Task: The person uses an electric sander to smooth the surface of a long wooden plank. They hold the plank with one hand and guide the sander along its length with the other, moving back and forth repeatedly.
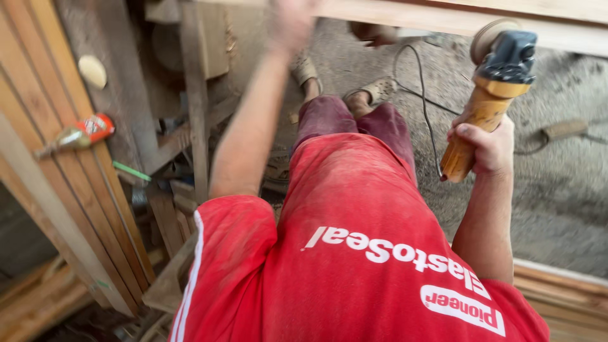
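A right hand (491, 147) is gripping a yellow grinder (491, 95) above a dusty concrete floor (557, 190). The left hand (290, 22) is reaching, blurred, toward a wooden beam (443, 19), its grip impossible to tell. Planks (69, 190) are leaning nearby.

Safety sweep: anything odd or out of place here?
The angle grinder is held by the right hand alone, its cord trailing loose across the dusty floor near the sandalled feet. The left hand is motion-blurred.

Illumination: soft, even daylight, brightest on the grey dusty floor (570, 209) at right. The lower left corner falls into dim shadow. No hard glare. The raised left hand (291, 22) is heavily motion-blurred; the pale wooden beam (456, 19) along the top is soft. Wide-angle bending shows on the slanted wooden boards (57, 190) at left.
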